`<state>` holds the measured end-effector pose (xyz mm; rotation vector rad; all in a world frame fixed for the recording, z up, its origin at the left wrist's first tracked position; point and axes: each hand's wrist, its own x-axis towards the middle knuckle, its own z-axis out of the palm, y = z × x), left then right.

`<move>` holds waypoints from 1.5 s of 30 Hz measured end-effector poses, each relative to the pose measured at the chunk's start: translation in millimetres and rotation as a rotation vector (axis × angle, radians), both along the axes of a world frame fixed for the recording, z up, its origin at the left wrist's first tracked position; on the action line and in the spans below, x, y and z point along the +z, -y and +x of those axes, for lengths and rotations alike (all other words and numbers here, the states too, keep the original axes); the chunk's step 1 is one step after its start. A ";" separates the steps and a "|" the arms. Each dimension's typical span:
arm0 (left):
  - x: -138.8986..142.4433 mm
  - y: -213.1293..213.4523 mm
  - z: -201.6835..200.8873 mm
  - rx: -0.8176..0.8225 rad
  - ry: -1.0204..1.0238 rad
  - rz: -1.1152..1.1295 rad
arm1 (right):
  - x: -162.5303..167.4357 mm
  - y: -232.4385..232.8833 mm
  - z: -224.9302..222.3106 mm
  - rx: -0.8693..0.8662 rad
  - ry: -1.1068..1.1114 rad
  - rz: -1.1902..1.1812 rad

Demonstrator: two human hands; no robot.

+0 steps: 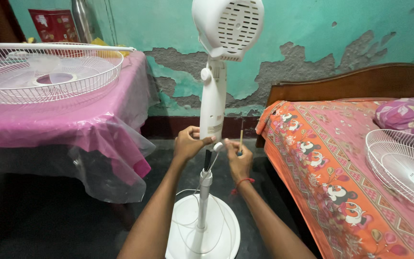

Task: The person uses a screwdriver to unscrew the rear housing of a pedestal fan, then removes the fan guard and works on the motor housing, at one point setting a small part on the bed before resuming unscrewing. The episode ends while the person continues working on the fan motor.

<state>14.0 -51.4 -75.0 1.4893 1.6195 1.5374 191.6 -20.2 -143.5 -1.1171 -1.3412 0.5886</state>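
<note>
My left hand (188, 143) clamps the white plastic fan column (212, 108); my right hand (238, 160), at 3 o'clock, pinches a thin wooden-handled screwdriver (241, 136). The top-heavy column could tip if my grip slackens.

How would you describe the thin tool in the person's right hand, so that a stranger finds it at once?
Start at the white pedestal fan in the middle of the room and follow its neck down to the two hands. The right hand holds a screwdriver upright beside the neck. It is the only thin, dark, stick-like thing there; everything else nearby is white plastic.
</note>
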 end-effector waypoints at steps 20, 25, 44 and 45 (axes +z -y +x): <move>-16.2 -20.3 -2.6 -0.126 0.093 0.114 | 12.0 1.6 -5.4 0.233 0.037 0.239; -13.9 -18.6 -2.0 -0.086 0.054 0.050 | 18.2 -12.0 -4.8 0.155 -0.081 0.003; -14.5 -16.9 -1.4 -0.121 0.116 0.063 | 12.2 -6.1 -7.5 0.256 -0.228 -0.060; -15.4 -18.4 -1.9 -0.149 0.139 0.082 | 12.2 -1.9 -8.3 0.285 -0.216 -0.007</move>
